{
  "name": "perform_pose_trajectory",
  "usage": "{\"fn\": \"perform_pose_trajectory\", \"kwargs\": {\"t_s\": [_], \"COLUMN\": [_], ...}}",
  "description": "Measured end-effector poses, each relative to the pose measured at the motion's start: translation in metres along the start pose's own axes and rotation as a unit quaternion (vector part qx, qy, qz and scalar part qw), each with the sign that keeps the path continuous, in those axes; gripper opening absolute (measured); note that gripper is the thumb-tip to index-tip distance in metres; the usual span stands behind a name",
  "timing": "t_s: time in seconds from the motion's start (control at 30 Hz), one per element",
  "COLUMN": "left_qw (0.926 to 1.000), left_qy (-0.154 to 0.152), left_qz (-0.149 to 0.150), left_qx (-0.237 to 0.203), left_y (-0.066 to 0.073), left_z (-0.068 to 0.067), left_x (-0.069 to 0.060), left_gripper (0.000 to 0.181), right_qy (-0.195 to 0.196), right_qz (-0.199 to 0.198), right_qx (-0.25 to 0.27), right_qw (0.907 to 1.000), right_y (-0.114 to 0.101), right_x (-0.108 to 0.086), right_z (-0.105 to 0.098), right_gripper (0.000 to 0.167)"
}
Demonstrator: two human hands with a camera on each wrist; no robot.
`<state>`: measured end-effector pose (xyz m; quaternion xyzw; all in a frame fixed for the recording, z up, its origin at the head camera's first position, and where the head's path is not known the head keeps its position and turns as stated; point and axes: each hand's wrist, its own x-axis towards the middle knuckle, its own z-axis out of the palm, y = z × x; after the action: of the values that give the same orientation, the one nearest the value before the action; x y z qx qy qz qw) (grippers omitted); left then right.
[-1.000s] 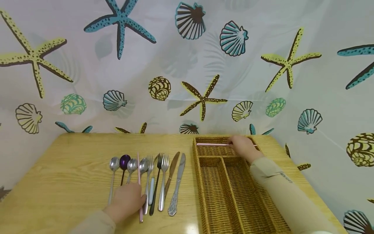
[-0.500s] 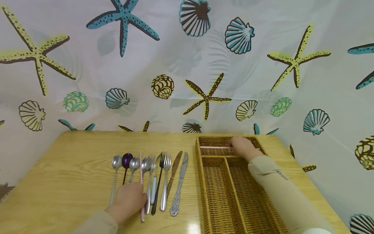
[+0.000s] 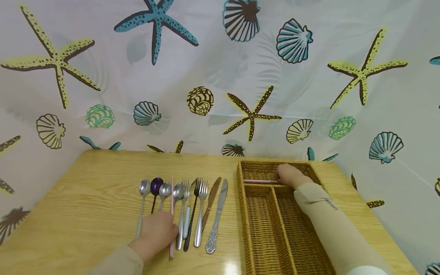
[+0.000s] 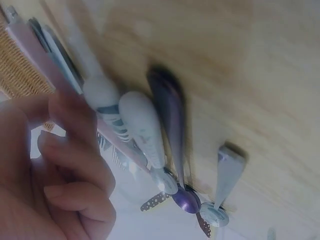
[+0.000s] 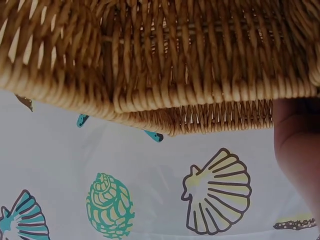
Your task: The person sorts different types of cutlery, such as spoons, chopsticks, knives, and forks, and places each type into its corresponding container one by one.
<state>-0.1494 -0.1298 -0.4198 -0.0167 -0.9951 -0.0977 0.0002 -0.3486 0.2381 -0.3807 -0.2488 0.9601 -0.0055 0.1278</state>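
My left hand [image 3: 156, 230] pinches a pink chopstick [image 3: 172, 217], which stands out above and below the fist over the row of cutlery; the left wrist view shows the pink stick [image 4: 37, 55] at the fingers. To its left lie spoons, one of them purple [image 3: 157, 183]; to its right lie forks [image 3: 203, 191] and knives [image 3: 221, 194]. My right hand [image 3: 290, 175] is in the back compartment of the wicker tray [image 3: 241, 214], holding another pink chopstick [image 3: 258, 181] crosswise near the divider. In the right wrist view, wicker hides the fingers of this hand [image 5: 300, 145].
The wicker tray stands on the right of the wooden table [image 3: 86, 198], with long compartments running towards the front. A cloth [image 3: 213, 61] printed with starfish and shells hangs behind the table and along its right side.
The right hand has brought its pink chopstick from the rear of the back compartment forward to the divider. The left hand keeps its grip on the other chopstick, and the head view has shifted slightly.
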Motion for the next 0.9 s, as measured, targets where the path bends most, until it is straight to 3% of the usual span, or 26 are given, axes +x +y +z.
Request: {"fn": "perform_pose_trajectory", "kwargs": {"t_s": [0.27,0.47,0.63,0.9], "left_qw": [0.9994,0.9962,0.9936,0.9935], "left_qy": [0.006,0.006,0.036,0.069], "left_qz": [-0.006,-0.024,-0.008,0.029], "left_qx": [-0.032,-0.084,-0.107,-0.085], "left_y": [0.003,0.005,0.006,0.009], "left_z": [-0.006,-0.011,-0.022,-0.05], "left_x": [-0.001,0.002,0.005,0.009], "left_gripper": [0.034,0.032,0.031,0.033], "right_qy": [-0.002,0.031,0.053,0.091], "right_qz": [0.019,0.036,0.042,0.011], "right_qx": [0.025,0.04,0.035,0.026], "right_qw": [0.9995,0.9981,0.9971,0.9954], "right_y": [0.002,0.002,-0.003,-0.03], "right_x": [-0.001,-0.009,-0.024,-0.037], "right_z": [0.002,-0.007,-0.024,-0.053], "right_gripper": [0.026,0.035,0.026,0.017]}}
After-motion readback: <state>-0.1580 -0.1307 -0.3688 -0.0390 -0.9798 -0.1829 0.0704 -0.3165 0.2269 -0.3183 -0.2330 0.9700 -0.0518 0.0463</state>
